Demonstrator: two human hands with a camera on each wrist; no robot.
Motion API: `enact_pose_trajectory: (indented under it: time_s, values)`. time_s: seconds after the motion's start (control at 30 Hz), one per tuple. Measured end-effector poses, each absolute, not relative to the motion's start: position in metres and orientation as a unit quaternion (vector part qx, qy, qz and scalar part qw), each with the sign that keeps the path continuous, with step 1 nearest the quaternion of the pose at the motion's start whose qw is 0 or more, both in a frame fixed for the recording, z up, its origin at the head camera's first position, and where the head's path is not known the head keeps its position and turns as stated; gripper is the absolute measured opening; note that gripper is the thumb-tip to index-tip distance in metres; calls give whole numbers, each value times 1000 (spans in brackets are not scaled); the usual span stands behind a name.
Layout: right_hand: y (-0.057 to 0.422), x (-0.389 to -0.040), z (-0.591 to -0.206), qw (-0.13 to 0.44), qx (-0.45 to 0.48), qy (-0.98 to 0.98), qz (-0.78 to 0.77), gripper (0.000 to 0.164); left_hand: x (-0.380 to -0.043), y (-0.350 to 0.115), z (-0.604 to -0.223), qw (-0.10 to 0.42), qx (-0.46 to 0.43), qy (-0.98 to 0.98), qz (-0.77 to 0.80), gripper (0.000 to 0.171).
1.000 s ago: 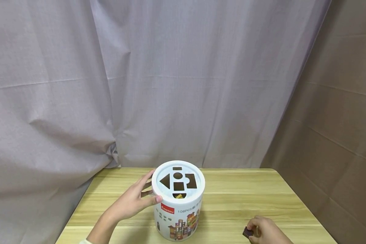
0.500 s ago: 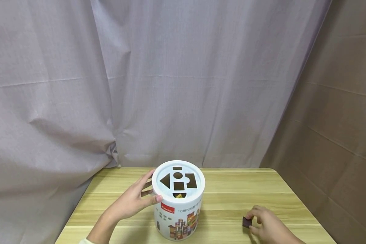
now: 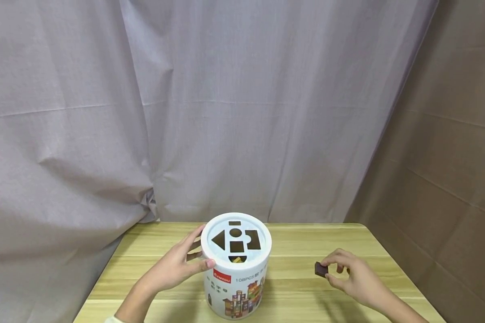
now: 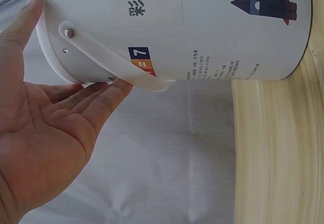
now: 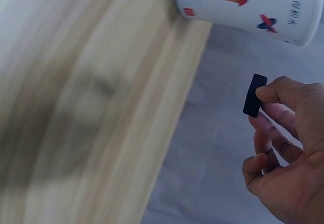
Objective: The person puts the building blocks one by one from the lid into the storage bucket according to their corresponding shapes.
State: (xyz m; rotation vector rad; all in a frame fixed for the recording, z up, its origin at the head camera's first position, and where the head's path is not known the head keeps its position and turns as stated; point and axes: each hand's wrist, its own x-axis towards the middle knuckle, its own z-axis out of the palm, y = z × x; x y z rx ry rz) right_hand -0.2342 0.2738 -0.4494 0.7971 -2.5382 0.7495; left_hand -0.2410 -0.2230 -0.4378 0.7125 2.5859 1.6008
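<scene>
A white block bucket (image 3: 226,291) with printed toy buildings stands upright on the table, its lid (image 3: 223,257) cut with several shaped holes. Through the half-round hole a bit of yellow shows. My left hand (image 3: 174,268) rests against the bucket's left side near the rim, thumb in front and fingers spread toward the back; in the left wrist view the fingers look fairly straight beside the white handle (image 4: 101,54). To the right of the bucket, my right hand (image 3: 359,280) pinches a small dark toy block (image 3: 321,269) between thumb and fingertips, above the table. The right wrist view shows the block (image 5: 254,96) edge-on.
The wood-grain table (image 3: 299,251) extends on both sides of the bucket. Grey curtain (image 3: 242,112) hangs behind the table's back edge, and a brownish cloth wall (image 3: 440,179) stands along the right.
My right hand has lifted the dark block off the table, moving it up and slightly forward. The left hand and the bucket have stayed in place.
</scene>
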Motion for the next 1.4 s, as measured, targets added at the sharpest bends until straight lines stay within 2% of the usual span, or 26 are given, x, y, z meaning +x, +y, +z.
enact_pose_trajectory:
  time_s: [0.2, 0.53, 0.8, 1.4]
  values:
    - [259, -237, -429, 243, 313, -875, 279, 48, -243, -224, -439, 7, 227, 827, 515, 106]
    - [223, -238, -385, 239, 325, -864, 300, 43, -244, -225, -438, 7, 234, 825, 515, 105]
    - [192, -246, -364, 215, 344, -860, 310, 40, -242, -225, -437, 8, 237, 824, 515, 103]
    - [132, -267, -363, 138, 361, -855, 345, 31, -241, -217, -440, 9, 233, 824, 517, 104]
